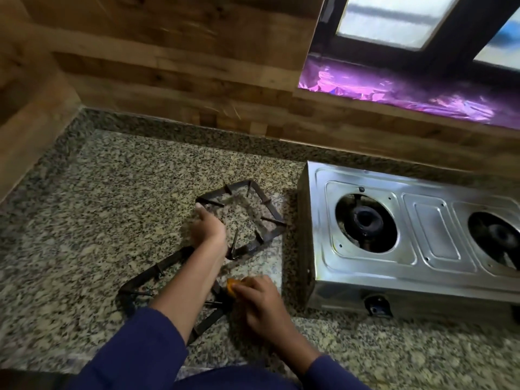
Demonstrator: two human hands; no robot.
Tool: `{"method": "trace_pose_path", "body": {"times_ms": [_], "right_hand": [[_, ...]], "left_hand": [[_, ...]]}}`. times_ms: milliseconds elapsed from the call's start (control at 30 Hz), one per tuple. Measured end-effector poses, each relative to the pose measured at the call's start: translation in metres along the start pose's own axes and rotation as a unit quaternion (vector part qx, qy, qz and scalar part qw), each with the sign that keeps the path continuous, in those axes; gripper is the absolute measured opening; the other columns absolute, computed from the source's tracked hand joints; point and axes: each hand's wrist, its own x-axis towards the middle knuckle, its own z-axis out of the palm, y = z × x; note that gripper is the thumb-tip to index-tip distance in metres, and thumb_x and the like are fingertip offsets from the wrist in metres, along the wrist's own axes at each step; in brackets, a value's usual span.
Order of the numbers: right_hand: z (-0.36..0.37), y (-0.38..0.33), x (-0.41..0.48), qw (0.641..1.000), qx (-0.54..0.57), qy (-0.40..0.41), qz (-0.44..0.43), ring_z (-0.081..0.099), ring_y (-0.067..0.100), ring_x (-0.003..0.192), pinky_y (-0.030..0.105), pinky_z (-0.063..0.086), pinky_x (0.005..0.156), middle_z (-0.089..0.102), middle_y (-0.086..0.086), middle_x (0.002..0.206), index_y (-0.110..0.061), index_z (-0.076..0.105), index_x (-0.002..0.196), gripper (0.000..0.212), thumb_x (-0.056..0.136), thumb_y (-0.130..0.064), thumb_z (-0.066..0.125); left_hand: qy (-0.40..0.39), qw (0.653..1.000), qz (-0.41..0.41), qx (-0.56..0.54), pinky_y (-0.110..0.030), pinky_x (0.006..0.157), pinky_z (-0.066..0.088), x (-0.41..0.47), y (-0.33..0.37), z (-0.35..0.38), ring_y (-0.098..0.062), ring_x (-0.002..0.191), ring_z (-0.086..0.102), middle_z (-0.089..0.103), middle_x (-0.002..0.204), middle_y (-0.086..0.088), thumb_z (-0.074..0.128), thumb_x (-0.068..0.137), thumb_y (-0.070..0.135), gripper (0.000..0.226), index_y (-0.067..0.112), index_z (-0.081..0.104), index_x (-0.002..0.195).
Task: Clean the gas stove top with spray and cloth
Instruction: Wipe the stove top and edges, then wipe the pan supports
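A steel two-burner gas stove (425,220) stands at the right on the granite counter (98,198), its pan supports off and both burner wells bare. Two dark square pan supports lie on the counter to its left: the far one (264,198) and the near one (157,273). My left hand (208,229) reaches over the near support and rests on the left edge of the far one; whether it grips it is blurred. My right hand (261,302) is closed on a small orange object (232,285), pressed at the near support's right corner.
A wood-pattern wall runs behind the counter and along its left side. A window sill covered with shiny purple foil (408,91) sits above the stove. Open granite lies left of the pan supports and in front of the stove.
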Motion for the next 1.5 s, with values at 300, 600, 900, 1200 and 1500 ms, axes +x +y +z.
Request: {"method": "trace_pose_path", "body": {"times_ms": [300, 600, 900, 1200, 1500], "right_hand": [[-0.108, -0.017, 0.059, 0.964, 0.032, 0.259, -0.047, 0.057, 0.023, 0.100, 0.035, 0.046, 0.086, 0.059, -0.002, 0.109, -0.009, 0.069, 0.122, 0.040, 0.084, 0.002, 0.067], [-0.076, 0.004, 0.047, 0.975, -0.068, 0.176, -0.117, 0.056, 0.027, 0.099, 0.041, 0.049, 0.082, 0.065, 0.009, 0.111, -0.016, 0.065, 0.127, 0.039, 0.091, -0.005, 0.055], [-0.142, -0.015, 0.062, 0.948, 0.079, 0.308, -0.004, 0.062, 0.021, 0.103, 0.028, 0.049, 0.092, 0.066, 0.007, 0.110, -0.006, 0.070, 0.116, 0.037, 0.082, 0.008, 0.069], [-0.161, 0.026, 0.089, 0.975, -0.056, 0.097, -0.190, 0.062, 0.028, 0.092, 0.039, 0.051, 0.079, 0.069, 0.005, 0.102, -0.009, 0.076, 0.103, 0.023, 0.090, -0.008, 0.057], [-0.200, -0.025, 0.126, 0.927, 0.147, 0.341, 0.047, 0.063, 0.005, 0.093, 0.020, 0.053, 0.075, 0.069, 0.000, 0.098, -0.011, 0.073, 0.109, 0.025, 0.085, -0.018, 0.075]], "left_hand": [[0.020, 0.988, 0.005, -0.153, -0.031, 0.046, 0.030, -0.019, 0.037, -0.037, -0.019, 0.051, 0.044, 0.060, 0.073, -0.007, 0.031, 0.092, 0.073, 0.065, 0.013, 0.051, 0.076], [0.069, 0.981, 0.067, -0.170, -0.031, 0.047, 0.029, -0.053, 0.040, -0.066, -0.020, 0.047, 0.045, 0.052, 0.060, -0.004, 0.031, 0.095, 0.068, 0.066, 0.012, 0.049, 0.067], [0.070, 0.977, 0.059, -0.190, -0.032, 0.049, 0.033, -0.057, 0.040, -0.088, -0.018, 0.049, 0.044, 0.051, 0.061, -0.002, 0.033, 0.093, 0.071, 0.063, 0.013, 0.052, 0.075], [0.049, 0.967, 0.180, -0.175, -0.030, 0.046, 0.030, -0.079, 0.050, -0.090, -0.019, 0.044, 0.040, 0.048, 0.054, -0.003, 0.034, 0.095, 0.067, 0.065, 0.012, 0.049, 0.064], [0.031, 0.959, 0.235, -0.153, -0.031, 0.051, 0.031, -0.090, 0.055, -0.086, -0.020, 0.043, 0.039, 0.044, 0.050, -0.004, 0.034, 0.095, 0.067, 0.067, 0.014, 0.047, 0.057]]}}
